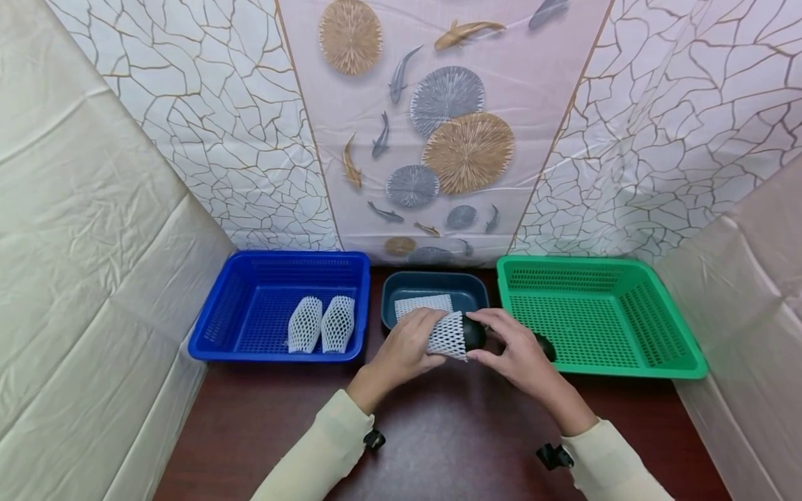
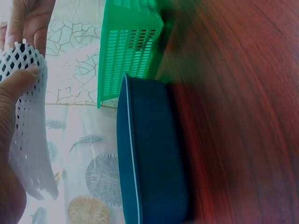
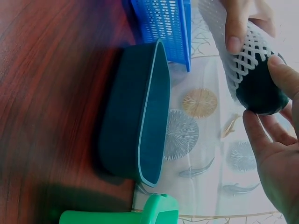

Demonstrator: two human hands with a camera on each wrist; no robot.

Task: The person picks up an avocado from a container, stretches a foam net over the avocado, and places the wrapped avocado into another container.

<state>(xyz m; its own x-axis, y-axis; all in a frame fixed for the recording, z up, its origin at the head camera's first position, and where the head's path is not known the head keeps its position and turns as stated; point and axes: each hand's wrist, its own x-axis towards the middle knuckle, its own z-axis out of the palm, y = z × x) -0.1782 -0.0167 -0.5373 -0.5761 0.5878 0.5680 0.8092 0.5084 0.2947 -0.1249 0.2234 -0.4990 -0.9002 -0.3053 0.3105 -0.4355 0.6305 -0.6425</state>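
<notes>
Raised at the near side of the teal tray, a dark oval fruit sits partly inside a white foam net sleeve. The left hand has fingers clamped on the sleeve, probably to steady it; the right hand pinches the bare end, which points rightward, long axis along the tray's long side.

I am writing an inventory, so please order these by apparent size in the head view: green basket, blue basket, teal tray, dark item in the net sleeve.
1. Green basket and blue basket: they look close, so unranked.
2. Teal tray: clearly smaller, partly hidden.
3. Dark item: smallest, though the net sleeve covers part.
</notes>
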